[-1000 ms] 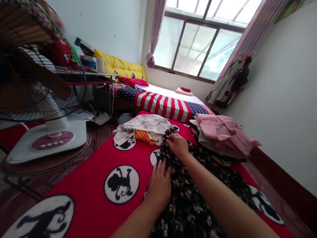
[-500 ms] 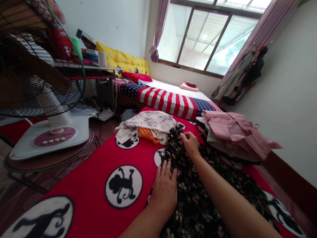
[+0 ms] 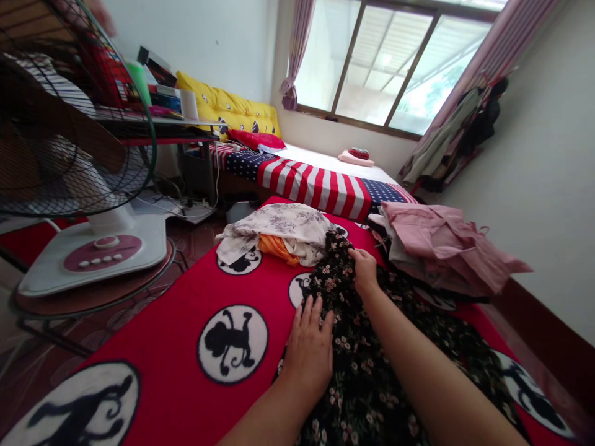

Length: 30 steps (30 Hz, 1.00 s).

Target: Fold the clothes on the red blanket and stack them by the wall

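Note:
A black floral garment [image 3: 357,359] lies spread over the red blanket [image 3: 171,334], which is printed with monkey figures in white circles. My left hand [image 3: 310,341] rests flat on the garment's left edge, fingers stretched out. Farther up, my right hand [image 3: 365,267] pinches the dark cloth near its upper end between thumb and fingers. Just beyond that end is a heap with a white floral cloth [image 3: 283,223] and an orange cloth [image 3: 279,246]. To the right of my right hand lies a pile topped by pink clothing [image 3: 432,238].
An electric fan [image 3: 102,248] stands on a round stool at the left, close to a cluttered desk [image 3: 162,127]. Behind is a bed with a striped, starred cover [image 3: 316,186] and folded cloths [image 3: 357,157]. Clothes [image 3: 455,139] hang by the right wall.
My right hand has shifted slightly right, with the pinched cloth drawn that way. My left hand stays nearly in place, flat on the garment. The camera view has shifted slightly.

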Available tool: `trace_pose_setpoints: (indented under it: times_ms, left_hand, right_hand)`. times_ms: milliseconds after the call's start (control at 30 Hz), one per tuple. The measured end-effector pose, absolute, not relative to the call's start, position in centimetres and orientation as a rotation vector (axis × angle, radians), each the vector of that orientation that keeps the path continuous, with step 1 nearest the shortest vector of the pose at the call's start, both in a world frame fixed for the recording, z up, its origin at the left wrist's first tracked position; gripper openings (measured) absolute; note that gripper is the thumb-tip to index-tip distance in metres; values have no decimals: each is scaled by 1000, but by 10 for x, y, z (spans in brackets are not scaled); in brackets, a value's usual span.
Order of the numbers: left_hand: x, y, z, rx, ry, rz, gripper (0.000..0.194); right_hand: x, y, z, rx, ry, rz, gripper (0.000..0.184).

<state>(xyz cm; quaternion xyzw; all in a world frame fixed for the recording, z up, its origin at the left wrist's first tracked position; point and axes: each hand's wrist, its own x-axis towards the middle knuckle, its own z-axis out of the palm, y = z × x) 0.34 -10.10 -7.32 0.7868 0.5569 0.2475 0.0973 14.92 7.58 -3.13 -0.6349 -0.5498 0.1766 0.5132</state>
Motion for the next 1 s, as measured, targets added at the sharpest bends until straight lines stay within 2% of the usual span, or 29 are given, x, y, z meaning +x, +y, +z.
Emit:
trace_pose_setpoints:
  times_ms: [267, 500, 633, 800, 1000]
  left_hand:
    - [3, -100, -76, 2343, 1635, 740, 47]
    - [3, -101, -73, 2328, 1624, 707, 47]
    - [3, -101, -73, 2322, 1620, 695, 48]
    - [3, -101, -71, 2310, 1615, 671, 48]
    - [3, -100, -72, 2290, 1634, 658, 48]
  right_hand:
    - [173, 87, -41, -1704, -1202, 391, 7]
    - [156, 87, -8, -1741, -1307, 211, 29]
    - [137, 105, -4, -1690, -1401, 445, 40]
    - [136, 129, -15, -1631, -1284, 790, 11]
    - [135, 130, -26, -1387, -1113, 1030, 14]
